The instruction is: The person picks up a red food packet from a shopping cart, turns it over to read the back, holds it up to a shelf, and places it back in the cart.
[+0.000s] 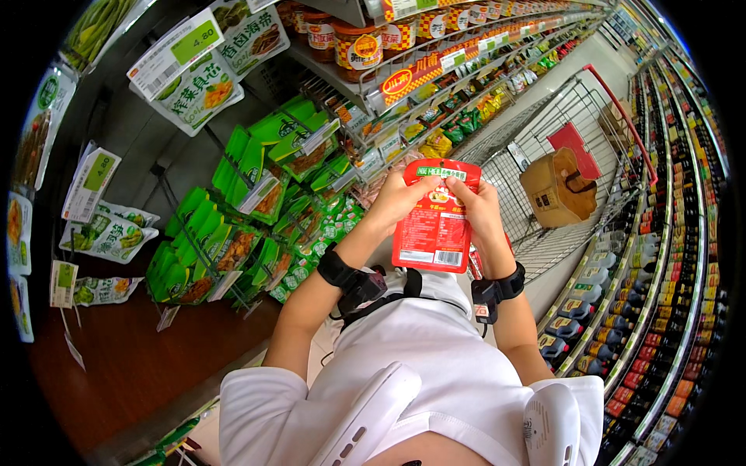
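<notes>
A red food pouch (432,227) is held upright in front of my waist, its printed side with a barcode facing me. My left hand (396,201) grips its left edge, the thumb lying across the upper front. On the opposite edge my right hand (481,209) holds it in the same way, the two thumbs nearly meeting. The other fingers are hidden behind the pouch. Black straps with small devices circle both wrists. Behind the left forearm, green food packets (204,244) hang in rows on metal hooks.
A wire shopping cart (524,250) with a red handle stands at the right, holding a brown paper bag (556,186). Glass jars (358,52) fill a shelf ahead. Shelves of bottles (618,320) line the far right. White pouches (111,233) and price tags hang at the left.
</notes>
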A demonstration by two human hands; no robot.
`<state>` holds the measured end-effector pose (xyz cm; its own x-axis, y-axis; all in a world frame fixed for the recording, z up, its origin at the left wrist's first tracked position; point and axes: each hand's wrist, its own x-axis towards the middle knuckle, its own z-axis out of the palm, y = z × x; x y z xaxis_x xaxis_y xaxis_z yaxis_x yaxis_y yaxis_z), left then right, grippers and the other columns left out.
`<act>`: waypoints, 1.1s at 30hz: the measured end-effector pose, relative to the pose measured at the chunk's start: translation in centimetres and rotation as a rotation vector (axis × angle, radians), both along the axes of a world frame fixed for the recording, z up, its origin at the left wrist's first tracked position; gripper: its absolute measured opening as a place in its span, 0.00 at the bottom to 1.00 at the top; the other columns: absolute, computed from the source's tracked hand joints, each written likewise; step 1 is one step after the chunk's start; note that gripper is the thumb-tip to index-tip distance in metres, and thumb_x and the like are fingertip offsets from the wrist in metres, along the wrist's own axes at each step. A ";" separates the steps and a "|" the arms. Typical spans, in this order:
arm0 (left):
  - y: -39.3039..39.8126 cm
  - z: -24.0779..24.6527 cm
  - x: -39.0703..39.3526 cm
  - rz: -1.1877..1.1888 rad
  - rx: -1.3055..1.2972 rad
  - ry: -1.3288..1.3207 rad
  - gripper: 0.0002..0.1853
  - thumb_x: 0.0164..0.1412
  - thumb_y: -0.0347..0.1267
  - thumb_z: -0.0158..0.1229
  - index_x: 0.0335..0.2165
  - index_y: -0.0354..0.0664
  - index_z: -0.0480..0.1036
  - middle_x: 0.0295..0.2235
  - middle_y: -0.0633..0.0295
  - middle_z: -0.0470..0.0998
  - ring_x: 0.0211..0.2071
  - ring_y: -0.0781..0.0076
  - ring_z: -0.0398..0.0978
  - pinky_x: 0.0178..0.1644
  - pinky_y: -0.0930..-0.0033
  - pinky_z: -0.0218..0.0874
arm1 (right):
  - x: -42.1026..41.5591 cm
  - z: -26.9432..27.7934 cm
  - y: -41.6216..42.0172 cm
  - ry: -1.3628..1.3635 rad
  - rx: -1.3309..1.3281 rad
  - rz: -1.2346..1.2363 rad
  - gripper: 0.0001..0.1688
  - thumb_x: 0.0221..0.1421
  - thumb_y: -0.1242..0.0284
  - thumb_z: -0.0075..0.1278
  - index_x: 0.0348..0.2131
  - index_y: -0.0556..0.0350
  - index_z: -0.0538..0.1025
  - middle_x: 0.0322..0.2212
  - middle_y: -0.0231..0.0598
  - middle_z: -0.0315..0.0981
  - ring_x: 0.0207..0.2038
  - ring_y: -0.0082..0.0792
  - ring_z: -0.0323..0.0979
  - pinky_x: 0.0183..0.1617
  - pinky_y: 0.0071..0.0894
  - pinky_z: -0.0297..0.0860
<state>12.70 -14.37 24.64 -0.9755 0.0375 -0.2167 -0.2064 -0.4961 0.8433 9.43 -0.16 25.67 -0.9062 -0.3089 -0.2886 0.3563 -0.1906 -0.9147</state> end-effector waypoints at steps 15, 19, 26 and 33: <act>-6.1 5.0 2.5 0.111 0.077 0.400 0.27 0.46 0.41 0.59 0.41 0.34 0.63 0.36 0.61 0.70 0.36 0.78 0.69 0.39 0.75 0.62 | -4.1 7.9 -6.6 0.212 -0.754 0.481 0.40 0.46 0.50 0.44 0.48 0.63 0.58 0.46 0.40 0.59 0.49 0.34 0.58 0.53 0.35 0.54; -5.9 7.3 2.8 0.035 0.149 0.353 0.44 0.35 0.53 0.62 0.45 0.34 0.58 0.39 0.61 0.67 0.40 0.76 0.67 0.42 0.75 0.60 | -4.7 6.9 -9.1 0.353 -0.471 0.800 0.43 0.41 0.55 0.53 0.49 0.63 0.56 0.43 0.42 0.60 0.44 0.30 0.61 0.49 0.32 0.57; -7.7 7.4 2.3 0.055 0.133 0.424 0.32 0.49 0.45 0.51 0.48 0.37 0.56 0.42 0.58 0.66 0.41 0.71 0.66 0.43 0.70 0.60 | -5.5 12.1 -10.6 0.310 -0.628 0.820 0.28 0.47 0.77 0.47 0.47 0.61 0.56 0.39 0.41 0.65 0.40 0.27 0.66 0.42 0.27 0.64; -10.7 15.2 4.3 0.165 -0.259 0.537 0.30 0.57 0.48 0.37 0.49 0.34 0.52 0.41 0.50 0.66 0.38 0.65 0.70 0.42 0.67 0.61 | -7.2 17.2 -13.1 0.530 -0.686 0.560 0.22 0.49 0.78 0.45 0.44 0.58 0.58 0.39 0.39 0.65 0.41 0.25 0.65 0.45 0.25 0.62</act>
